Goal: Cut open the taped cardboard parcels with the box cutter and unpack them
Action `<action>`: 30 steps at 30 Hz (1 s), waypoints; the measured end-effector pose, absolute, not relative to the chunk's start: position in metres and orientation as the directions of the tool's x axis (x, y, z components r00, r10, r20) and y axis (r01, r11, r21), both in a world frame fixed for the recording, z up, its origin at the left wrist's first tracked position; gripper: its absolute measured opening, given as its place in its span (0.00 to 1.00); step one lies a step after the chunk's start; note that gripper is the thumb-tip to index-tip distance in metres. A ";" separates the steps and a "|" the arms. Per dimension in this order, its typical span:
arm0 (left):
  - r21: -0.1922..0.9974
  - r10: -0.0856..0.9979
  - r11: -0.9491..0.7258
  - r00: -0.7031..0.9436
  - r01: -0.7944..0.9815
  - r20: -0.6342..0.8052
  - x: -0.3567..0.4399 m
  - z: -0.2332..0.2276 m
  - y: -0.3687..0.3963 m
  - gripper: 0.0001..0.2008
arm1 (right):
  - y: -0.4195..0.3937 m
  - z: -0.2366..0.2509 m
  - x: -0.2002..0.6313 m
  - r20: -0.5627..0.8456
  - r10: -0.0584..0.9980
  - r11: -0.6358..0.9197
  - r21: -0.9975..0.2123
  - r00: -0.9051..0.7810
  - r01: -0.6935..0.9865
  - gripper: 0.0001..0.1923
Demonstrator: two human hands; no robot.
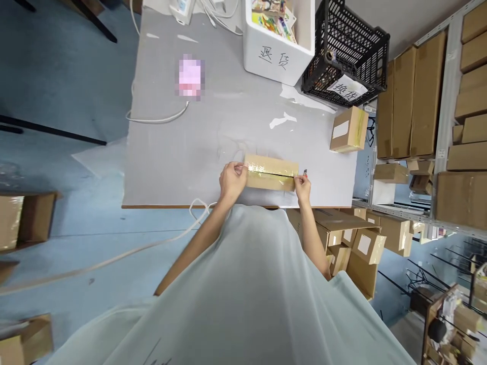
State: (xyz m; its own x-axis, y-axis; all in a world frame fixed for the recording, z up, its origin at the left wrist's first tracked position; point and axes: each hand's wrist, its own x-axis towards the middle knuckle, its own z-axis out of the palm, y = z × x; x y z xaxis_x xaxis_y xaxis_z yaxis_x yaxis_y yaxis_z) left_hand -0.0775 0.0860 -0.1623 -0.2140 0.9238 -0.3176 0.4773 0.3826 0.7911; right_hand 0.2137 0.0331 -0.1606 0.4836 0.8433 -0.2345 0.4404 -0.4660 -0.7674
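Two hands at a taped carton on a packing table.

Head view: the left hand [232,180] pinches the left end of the flat cardboard box [271,172] near the grey table [182,152] edge; the right hand [302,186] is closed at its right end, gripping a small tool [305,173].

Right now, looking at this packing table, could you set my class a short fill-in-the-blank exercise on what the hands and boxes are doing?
1. The left hand and right hand grip opposite ends of a flat brown ____ box.
2. That box lies near the grey table's ____ edge.
3. The white foam bin stands beside a ____ plastic crate.

Missing words: cardboard; front; black
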 end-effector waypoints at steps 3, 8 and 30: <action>0.740 0.877 0.475 -0.191 0.476 -0.440 -0.072 -0.152 0.086 0.12 | 0.037 -0.155 0.212 -0.311 0.799 -0.538 -0.751 0.515 0.382 0.21; 0.793 0.884 0.455 -0.100 0.406 -0.456 -0.056 -0.149 0.086 0.26 | 0.040 -0.150 0.200 -0.472 0.776 -0.571 -0.808 0.417 0.147 0.22; 0.420 0.872 -0.340 0.450 0.841 -0.195 -0.068 -0.146 0.053 0.21 | 0.131 -0.137 0.168 -0.377 0.917 -0.277 -0.366 0.131 0.888 0.54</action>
State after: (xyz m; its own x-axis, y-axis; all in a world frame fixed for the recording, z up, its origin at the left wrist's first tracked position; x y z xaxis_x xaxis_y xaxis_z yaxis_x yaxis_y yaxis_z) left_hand -0.0677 0.0535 -0.1461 0.4497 0.8717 -0.1949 0.8415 -0.3403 0.4197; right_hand 0.1682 0.1315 -0.1372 0.1311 0.9170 -0.3768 0.8882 -0.2774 -0.3662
